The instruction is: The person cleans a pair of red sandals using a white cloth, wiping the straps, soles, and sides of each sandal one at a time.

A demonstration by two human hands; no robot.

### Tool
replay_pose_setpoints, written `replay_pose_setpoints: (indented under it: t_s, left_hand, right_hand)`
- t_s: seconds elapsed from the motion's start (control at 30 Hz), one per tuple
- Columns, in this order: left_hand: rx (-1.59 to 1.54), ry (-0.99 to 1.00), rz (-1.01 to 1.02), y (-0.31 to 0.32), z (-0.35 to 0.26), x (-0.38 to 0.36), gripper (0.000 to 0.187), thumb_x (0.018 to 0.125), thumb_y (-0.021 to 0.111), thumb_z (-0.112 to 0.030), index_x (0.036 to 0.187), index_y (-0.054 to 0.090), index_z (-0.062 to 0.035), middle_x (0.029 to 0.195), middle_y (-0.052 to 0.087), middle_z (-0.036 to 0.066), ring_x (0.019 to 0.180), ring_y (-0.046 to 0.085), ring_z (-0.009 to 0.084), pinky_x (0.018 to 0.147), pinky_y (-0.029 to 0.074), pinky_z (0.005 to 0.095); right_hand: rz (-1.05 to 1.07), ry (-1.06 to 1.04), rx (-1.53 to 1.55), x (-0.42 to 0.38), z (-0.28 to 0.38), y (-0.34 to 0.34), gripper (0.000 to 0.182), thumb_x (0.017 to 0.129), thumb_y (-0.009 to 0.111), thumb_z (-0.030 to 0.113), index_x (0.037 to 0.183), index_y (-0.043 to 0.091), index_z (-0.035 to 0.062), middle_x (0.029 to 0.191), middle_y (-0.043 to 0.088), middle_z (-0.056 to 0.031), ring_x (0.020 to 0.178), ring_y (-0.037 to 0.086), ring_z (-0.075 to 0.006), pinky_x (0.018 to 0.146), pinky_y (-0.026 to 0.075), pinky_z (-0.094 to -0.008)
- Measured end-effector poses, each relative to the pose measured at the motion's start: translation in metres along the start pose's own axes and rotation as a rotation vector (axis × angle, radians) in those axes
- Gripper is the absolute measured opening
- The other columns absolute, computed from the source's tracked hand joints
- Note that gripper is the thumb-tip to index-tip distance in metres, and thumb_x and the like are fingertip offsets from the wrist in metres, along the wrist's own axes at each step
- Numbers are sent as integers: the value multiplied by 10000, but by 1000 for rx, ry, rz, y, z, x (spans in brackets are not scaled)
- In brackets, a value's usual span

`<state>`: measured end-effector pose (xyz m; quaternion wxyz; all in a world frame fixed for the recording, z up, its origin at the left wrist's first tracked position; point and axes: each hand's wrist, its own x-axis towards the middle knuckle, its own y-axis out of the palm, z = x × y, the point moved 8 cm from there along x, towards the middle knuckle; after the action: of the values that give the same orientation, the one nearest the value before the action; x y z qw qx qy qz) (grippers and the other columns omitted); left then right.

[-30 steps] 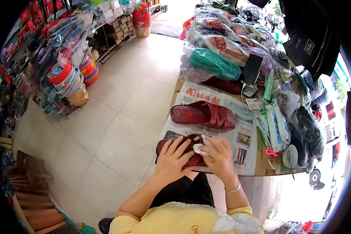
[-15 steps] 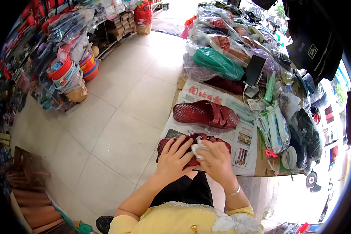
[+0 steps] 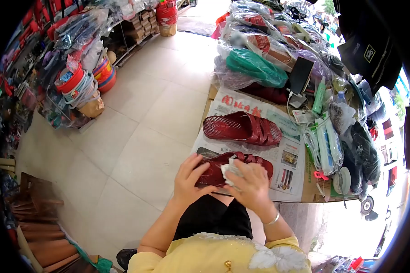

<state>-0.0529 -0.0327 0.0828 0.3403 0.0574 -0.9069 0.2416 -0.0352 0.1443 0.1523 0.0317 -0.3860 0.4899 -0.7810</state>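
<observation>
Two dark red plastic slippers lie on newspaper [image 3: 294, 179] at the table's near end. The far slipper [image 3: 228, 127] lies sole down, its strapped end to the right. Over the near slipper [image 3: 210, 174], my right hand [image 3: 252, 185] pinches a crumpled white cloth [image 3: 231, 169] beside the straps. My left hand [image 3: 187, 182] is at that slipper's left end, thumb and fingers spread apart around it with the fingertips at its edge. The right hand partly hides the slipper's near side.
Behind the slippers are a green plastic-wrapped bundle [image 3: 255, 68] and a black phone [image 3: 300, 73] on a white cable. A green tube [image 3: 320, 94] and wrapped packets [image 3: 329, 141] lie to the right. Buckets [image 3: 105, 75] stand on the tiled floor at the left.
My left hand has moved left off the near slipper's middle, and its fingers have spread. The near slipper has shifted slightly right and up. My right hand keeps the cloth by the straps.
</observation>
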Motion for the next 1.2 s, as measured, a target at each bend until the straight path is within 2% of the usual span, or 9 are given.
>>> replay_pose_setpoints:
  t_s: [0.07, 0.27, 0.4, 0.47, 0.5, 0.9, 1.0, 1.07, 1.2]
  left_hand:
    - [130, 123, 41, 3, -4, -2, 673, 627, 888, -420, 1186, 693, -99, 1355, 595, 159, 1266, 543, 402, 1006, 492, 471]
    - [87, 98, 11, 8, 4, -8, 628, 686, 865, -492, 1136, 713, -82, 1354, 592, 172, 1266, 532, 415, 1026, 457, 502]
    - [90, 103, -2, 5, -1, -5, 611, 641, 887, -417, 1132, 714, -99, 1347, 599, 159, 1259, 546, 407, 1006, 486, 494]
    - [102, 108, 3, 4, 0, -4, 605, 642, 887, -412, 1132, 717, -101, 1352, 597, 159, 1262, 543, 406, 1006, 484, 497]
    - [110, 110, 4, 4, 0, -4, 605, 642, 887, -412, 1132, 717, -101, 1352, 597, 159, 1262, 543, 406, 1006, 484, 497]
    - [109, 103, 7, 5, 0, -6, 615, 646, 881, -417, 1148, 712, -104, 1359, 593, 149, 1270, 536, 403, 1014, 473, 489]
    - [111, 109, 11, 6, -1, -6, 617, 655, 878, -427, 1151, 708, -101, 1362, 590, 150, 1268, 533, 405, 1012, 471, 492]
    - [130, 128, 14, 4, -3, -4, 614, 659, 876, -435, 1147, 709, -101, 1362, 587, 152, 1267, 528, 411, 1010, 470, 497]
    - [141, 126, 17, 5, -2, -6, 617, 661, 872, -446, 1145, 710, -99, 1362, 586, 156, 1266, 525, 414, 1008, 469, 496]
  right_hand:
    - [-7, 23, 39, -10, -17, -7, 398, 630, 868, 145, 1008, 743, 150, 1257, 631, -84, 961, 608, -294, 814, 495, -419]
    - [-36, 319, -196, -46, -77, -39, 378, 657, 858, 116, 1015, 739, 104, 1202, 654, -121, 947, 602, -326, 799, 501, -437]
    - [-184, 230, -140, -23, -49, -45, 384, 680, 855, 144, 1043, 733, 117, 1206, 658, -107, 964, 605, -312, 814, 491, -430]
    - [-67, 3, 115, -2, -5, -15, 402, 691, 852, 188, 1069, 728, 136, 1228, 653, -86, 987, 602, -292, 832, 476, -424]
    - [1, -5, 34, 6, 7, -2, 403, 689, 853, 205, 1067, 729, 143, 1246, 646, -78, 997, 600, -287, 840, 473, -420]
    - [-197, 289, -192, -47, -66, -44, 360, 689, 836, 104, 1031, 726, 96, 1230, 643, -123, 984, 591, -327, 833, 483, -439]
    - [-208, 105, -4, -16, -23, -33, 386, 687, 840, 139, 1053, 721, 116, 1235, 635, -113, 1013, 592, -317, 848, 470, -445]
    - [-17, 36, -34, -6, 1, -2, 405, 683, 841, 173, 1066, 718, 131, 1262, 620, -100, 1043, 589, -307, 867, 460, -448]
    - [-91, 108, -54, -18, -21, -9, 407, 677, 838, 178, 1062, 718, 125, 1274, 610, -90, 1010, 584, -294, 873, 455, -447]
